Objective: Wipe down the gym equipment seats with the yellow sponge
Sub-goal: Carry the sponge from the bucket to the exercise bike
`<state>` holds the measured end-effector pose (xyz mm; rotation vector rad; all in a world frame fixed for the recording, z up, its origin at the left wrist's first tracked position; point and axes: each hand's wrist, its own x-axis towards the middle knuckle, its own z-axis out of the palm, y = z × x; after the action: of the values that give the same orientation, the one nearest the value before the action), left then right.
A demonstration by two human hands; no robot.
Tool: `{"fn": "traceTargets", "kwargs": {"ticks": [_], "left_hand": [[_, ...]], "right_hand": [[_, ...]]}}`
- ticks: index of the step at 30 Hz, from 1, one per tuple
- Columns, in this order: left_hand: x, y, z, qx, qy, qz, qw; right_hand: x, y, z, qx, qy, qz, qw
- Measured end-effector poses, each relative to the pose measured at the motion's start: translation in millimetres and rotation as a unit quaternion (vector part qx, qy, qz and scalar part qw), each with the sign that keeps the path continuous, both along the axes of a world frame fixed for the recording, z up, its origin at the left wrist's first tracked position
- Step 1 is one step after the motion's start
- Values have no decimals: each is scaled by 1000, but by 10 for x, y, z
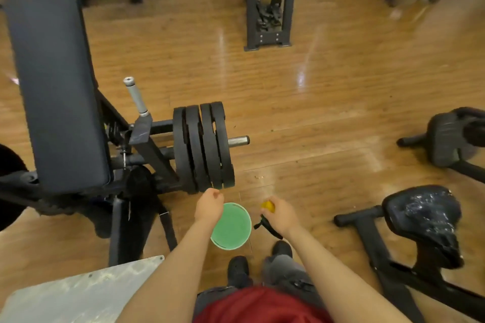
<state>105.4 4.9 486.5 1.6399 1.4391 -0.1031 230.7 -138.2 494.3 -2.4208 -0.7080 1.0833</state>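
My right hand [280, 215] grips the yellow sponge [268, 206], squeezed small in the fist, just right of a green bucket [231, 227] on the floor. My left hand [209, 207] hovers over the bucket's left rim with its fingers curled and nothing in them. A long dark padded bench seat [55, 81] stands at the left. At the right a black bike saddle [425, 220] shines wet with foam. Another black saddle [451, 136] lies further back at the right edge.
Several black weight plates [203, 147] hang on a bar ahead of the bucket. A black strap [267, 227] lies on the wooden floor under my right hand. A grey metal plate [78, 294] is at bottom left. Dark machine frames [267, 2] stand at the back.
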Motion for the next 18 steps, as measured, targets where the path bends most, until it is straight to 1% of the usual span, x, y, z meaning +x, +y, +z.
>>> {"fn": "traceTargets", "kwargs": {"ticks": [4,9,13,16,18], "left_hand": [[249,-91,-54,-5,34,-63,997],[528,-318,-259,-22,95,-132,986],[847,-565,-398,-53,131,-187,972],[1171,-713,-487,-63,155,-227,959],[1453,-780,-522,-62,159,-247,954]], "right_hand": [[324,-429,-11,-21,-11,-61,998],[676,-1201,-256,-88,-14,-81,993],[982,-1694,-500,-119,9,-168,979],[1336,-1836,-610,-133,29,-168,976],[1675,-1882,-625,-119,34,-167,978]]}}
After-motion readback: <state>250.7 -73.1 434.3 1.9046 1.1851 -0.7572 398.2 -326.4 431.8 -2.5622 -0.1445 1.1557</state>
